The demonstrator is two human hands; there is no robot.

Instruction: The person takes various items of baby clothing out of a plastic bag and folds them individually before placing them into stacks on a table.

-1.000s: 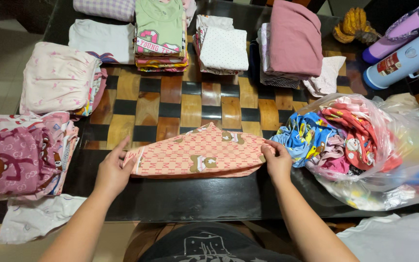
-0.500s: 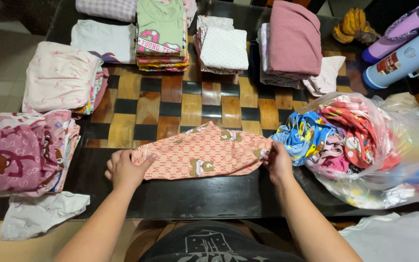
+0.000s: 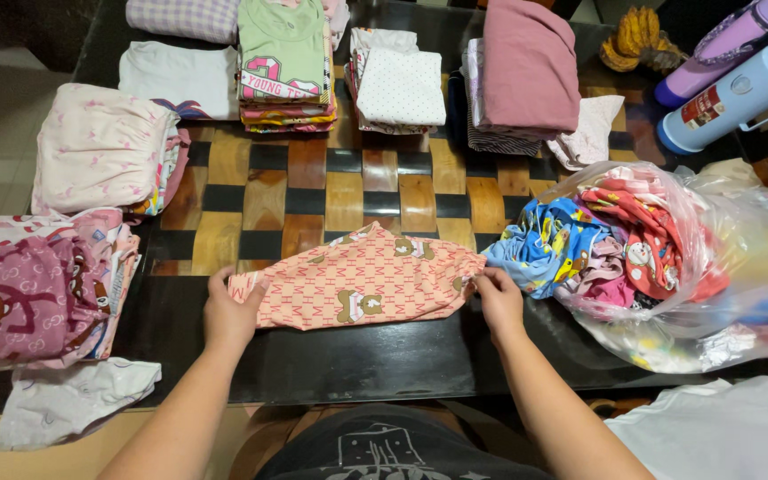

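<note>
A peach-pink patterned garment (image 3: 362, 280) with small bear prints lies across the dark front part of the table (image 3: 357, 356). My left hand (image 3: 228, 311) grips its left end. At its right end my right hand (image 3: 497, 298) pinches the cloth. The garment is folded lengthways and stretched between the two hands.
A clear plastic bag (image 3: 686, 258) stuffed with colourful clothes lies at the right. Folded stacks ring the table: pink piles (image 3: 37, 284) at left, a green-topped stack (image 3: 284, 62), a white dotted stack (image 3: 399, 84) and a mauve stack (image 3: 528, 67) at the back. Two bottles (image 3: 731, 76) lie far right.
My left hand has moved right and gathered the garment's left end inward. The garment has lifted slightly toward the chequered part of the table.
</note>
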